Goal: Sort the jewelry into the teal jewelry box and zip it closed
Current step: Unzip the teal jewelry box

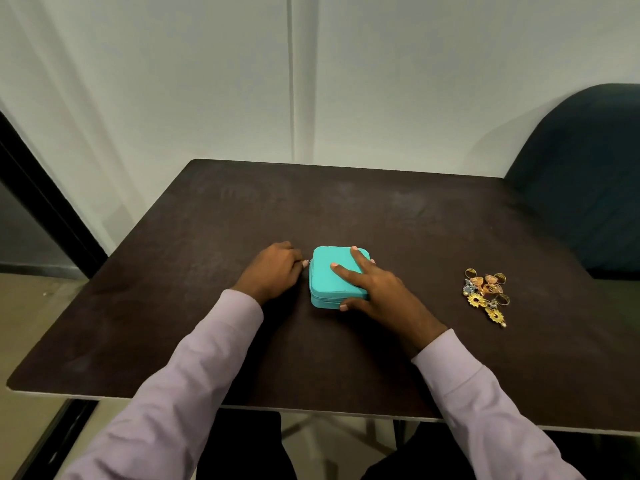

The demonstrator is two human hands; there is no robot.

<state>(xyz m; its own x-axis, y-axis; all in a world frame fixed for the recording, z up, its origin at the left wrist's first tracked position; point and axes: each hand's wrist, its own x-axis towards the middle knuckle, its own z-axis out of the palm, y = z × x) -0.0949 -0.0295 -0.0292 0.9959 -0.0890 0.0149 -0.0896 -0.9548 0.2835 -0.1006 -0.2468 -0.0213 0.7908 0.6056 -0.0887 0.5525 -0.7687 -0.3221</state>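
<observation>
A small teal jewelry box lies shut in the middle of the dark table. My right hand rests on its lid with fingers spread straight and the thumb against the front side. My left hand is at the box's left side, its fingertips pinching the small metal zipper pull. A pile of gold jewelry, several ornate earrings and rings, sits on the table well to the right of the box.
A dark teal chair back stands at the table's far right corner. A white wall runs behind the table. The table's near edge is just above my lap.
</observation>
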